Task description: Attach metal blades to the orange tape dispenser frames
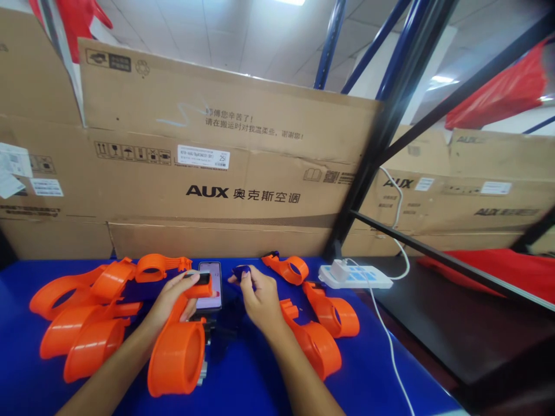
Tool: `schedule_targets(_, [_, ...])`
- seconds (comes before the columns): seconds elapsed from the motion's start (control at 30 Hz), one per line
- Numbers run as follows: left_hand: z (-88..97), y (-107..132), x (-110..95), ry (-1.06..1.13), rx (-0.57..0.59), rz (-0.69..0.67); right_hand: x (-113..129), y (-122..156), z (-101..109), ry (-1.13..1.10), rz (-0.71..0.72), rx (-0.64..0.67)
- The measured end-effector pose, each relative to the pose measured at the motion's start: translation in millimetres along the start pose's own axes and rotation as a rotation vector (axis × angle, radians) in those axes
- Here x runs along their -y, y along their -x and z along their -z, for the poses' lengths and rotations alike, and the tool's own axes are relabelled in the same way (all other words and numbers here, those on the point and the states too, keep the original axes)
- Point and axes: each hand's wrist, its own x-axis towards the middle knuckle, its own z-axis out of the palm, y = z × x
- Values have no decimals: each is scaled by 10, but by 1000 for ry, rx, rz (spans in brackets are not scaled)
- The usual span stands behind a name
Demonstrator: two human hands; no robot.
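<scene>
My left hand (167, 303) is closed round the handle of an orange plastic tape dispenser (176, 358). A black part (200, 279) sits at its upper end, and its wide ring hangs toward me. My right hand (262, 300) pinches a small dark blue piece (241, 270) between thumb and fingers, a little to the right of the dispenser and apart from it. Between and behind the hands lies a phone (215, 274) with a lit screen. Dark small parts (225, 333) lie on the blue table surface (243, 381), partly hidden by the held dispenser.
Several orange dispensers (93, 344) are gathered at the left, and several more (336, 315) lie at the right. A white power strip (368, 278) with a cable (390, 341) stands at the right. Cardboard (243, 231) walls the back, beside a dark metal post (359, 190).
</scene>
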Motion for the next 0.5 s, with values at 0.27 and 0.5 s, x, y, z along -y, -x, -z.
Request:
schedule_targets(0.27, [79, 9, -148, 232, -172, 166, -126, 54, 87, 302, -125, 172])
schedule_targets(0.5, [50, -14, -44, 94, -100, 116, -82, 85, 86, 346, -94, 253])
